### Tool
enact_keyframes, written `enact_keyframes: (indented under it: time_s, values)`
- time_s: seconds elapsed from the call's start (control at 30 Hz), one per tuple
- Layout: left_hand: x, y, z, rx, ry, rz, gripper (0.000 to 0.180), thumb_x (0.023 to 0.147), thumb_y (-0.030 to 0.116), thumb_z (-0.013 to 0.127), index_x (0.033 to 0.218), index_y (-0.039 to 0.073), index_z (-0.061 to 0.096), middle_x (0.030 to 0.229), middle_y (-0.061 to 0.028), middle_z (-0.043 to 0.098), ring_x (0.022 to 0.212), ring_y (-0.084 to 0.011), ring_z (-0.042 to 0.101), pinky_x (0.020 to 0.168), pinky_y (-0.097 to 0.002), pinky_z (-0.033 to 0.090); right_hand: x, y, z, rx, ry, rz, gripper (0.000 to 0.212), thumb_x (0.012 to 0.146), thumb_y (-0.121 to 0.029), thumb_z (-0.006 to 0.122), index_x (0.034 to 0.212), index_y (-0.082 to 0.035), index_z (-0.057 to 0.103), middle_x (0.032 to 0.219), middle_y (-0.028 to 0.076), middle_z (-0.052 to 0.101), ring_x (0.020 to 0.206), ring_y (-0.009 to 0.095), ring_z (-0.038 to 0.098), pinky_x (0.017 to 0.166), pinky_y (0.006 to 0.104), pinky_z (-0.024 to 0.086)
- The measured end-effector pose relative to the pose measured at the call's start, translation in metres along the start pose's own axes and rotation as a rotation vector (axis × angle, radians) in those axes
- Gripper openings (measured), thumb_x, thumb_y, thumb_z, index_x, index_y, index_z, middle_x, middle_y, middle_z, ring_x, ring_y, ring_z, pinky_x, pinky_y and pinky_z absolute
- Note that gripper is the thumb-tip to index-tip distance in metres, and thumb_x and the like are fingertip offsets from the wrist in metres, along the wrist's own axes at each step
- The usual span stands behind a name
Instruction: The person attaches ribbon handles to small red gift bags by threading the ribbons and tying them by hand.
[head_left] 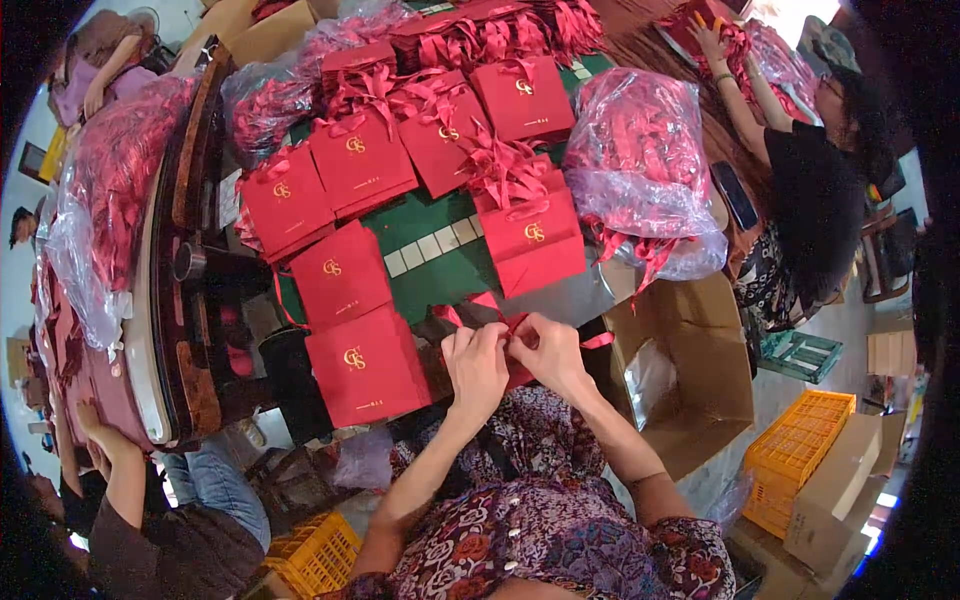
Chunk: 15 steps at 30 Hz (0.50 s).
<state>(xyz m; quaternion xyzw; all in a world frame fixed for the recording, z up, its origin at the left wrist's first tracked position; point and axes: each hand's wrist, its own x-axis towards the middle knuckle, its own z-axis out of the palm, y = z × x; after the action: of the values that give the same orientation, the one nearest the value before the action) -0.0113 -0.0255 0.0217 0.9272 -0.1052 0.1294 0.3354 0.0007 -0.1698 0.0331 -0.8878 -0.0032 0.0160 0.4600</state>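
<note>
Left bags: two red bags lie flat left of the hands, the near-left bag (pixel 367 385) and the upper-left bag (pixel 338 268) just far of it; neither is touched.
Left hand vs ribbon: left hand (pixel 474 368) sits at the left side of the red ribbon (pixel 598 341), touching it; one loose end shows just far and left of the knuckles.
Left hand pose: back of hand up, fingers bent, thumb and fingertips drawn together on the ribbon; exact contact is partly hidden. Forearm comes from near-left, slanting far and right.
Ribbon axis: roughly left-right, through the narrow gap between the two sets of fingertips; neither hand is clearly nearer, both are on it.
Held bag: red bag (pixel 519 376) shows just under and near of the fingertips, mostly covered by the hands; its own tilt I can't tell.
Right hand vs ribbon: right hand (pixel 550 350) is at the right side, level with the left; a loose end sticks out right, past the knuckles.
Right hand pose: index curled, thumb meeting it, pinched on the ribbon. Forearm comes from near-right, slanting far and left.
Right side: upright red bag (pixel 535 245) is far of the hands, apart; open cardboard box (pixel 715 400) is right of the right hand, also apart.
</note>
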Motion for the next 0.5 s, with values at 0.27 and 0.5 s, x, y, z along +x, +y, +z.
enact_keyframes:
  time_s: [0.27, 0.5]
  values:
    - [-0.010, 0.001, 0.003, -0.014, 0.051, 0.022, 0.021, 0.082, 0.005, 0.066, 0.102, 0.010, 0.067, 0.089, -0.0035, 0.069, 0.083, -0.0244, 0.057, 0.082, -0.0393, 0.038, 0.005, -0.002, -0.001, -0.091, -0.027, 0.010, 0.021, 0.076, -0.019, 0.075, 0.081, 0.000, 0.070, 0.070, 0.016, 0.068, 0.064, 0.027, 0.069, 0.062, 0.0372, 0.055]
    - [-0.004, -0.001, -0.004, -0.089, -0.001, -0.010, 0.017, 0.082, 0.008, 0.068, 0.099, 0.010, 0.065, 0.088, -0.0033, 0.069, 0.083, -0.0251, 0.057, 0.082, -0.0398, 0.037, -0.005, 0.000, 0.003, 0.121, 0.016, 0.014, 0.014, 0.087, -0.002, 0.069, 0.097, 0.002, 0.060, 0.078, 0.014, 0.070, 0.072, 0.019, 0.071, 0.063, 0.0304, 0.055]
